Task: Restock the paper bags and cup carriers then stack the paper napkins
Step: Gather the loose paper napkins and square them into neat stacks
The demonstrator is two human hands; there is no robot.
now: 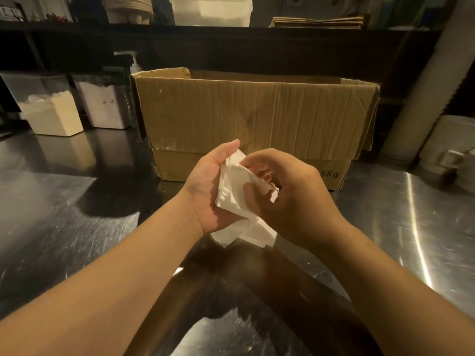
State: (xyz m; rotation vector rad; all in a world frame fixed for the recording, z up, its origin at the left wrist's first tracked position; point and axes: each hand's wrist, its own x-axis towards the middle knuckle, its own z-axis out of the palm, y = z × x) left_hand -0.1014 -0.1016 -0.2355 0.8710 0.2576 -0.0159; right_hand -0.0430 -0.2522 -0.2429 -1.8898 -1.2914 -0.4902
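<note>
A loose bundle of white paper napkins [235, 191] is held between both my hands, just above the steel counter [64, 214]. My left hand [209, 186] cups the bundle from the left, palm up. From the right, my right hand [293, 199] closes its fingers over the napkins' top edge. More white napkins [254, 235] lie on the counter under my hands, partly hidden by them. Directly behind stands an open brown cardboard box [252, 119]; its inside is hidden from me.
Two clear containers of powder [51, 111] [105, 104] and a pump bottle [132, 62] stand at the back left. A white cylinder [434, 80] and white containers [447, 145] are at the right. Flat brown paper bags [318, 21] lie on the upper shelf.
</note>
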